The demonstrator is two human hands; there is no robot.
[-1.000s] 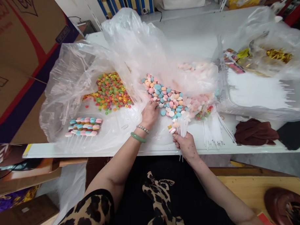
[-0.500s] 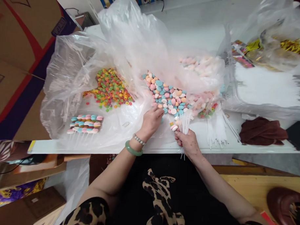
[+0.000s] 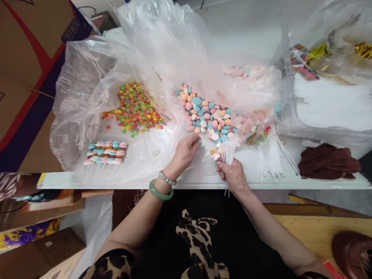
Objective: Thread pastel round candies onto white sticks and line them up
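Observation:
My left hand (image 3: 186,151), a bead bracelet and a green bangle at its wrist, is closed in a pinch, with a bit of pale blue candy (image 3: 201,144) showing at its fingertips. It is just in front of a heap of pastel button-shaped candies (image 3: 205,115). My right hand (image 3: 234,174) grips a bundle of thin white sticks (image 3: 228,154). Beside its thumb, a few candies (image 3: 215,155) are stacked on one stick. At the left, finished-looking rows of candy skewers (image 3: 106,152) lie side by side on the plastic sheet.
Small ring-shaped candies (image 3: 138,109) are heaped on clear plastic (image 3: 84,75) at left. More white sticks (image 3: 269,160) lie right of my right hand, near a brown cloth (image 3: 329,160). A clear tray (image 3: 296,123) stands behind. A cardboard box (image 3: 26,77) is far left.
My left hand has drawn back slightly from the pastel candies, toward me and left, its fingers pinched. My right hand stays almost in place with the sticks.

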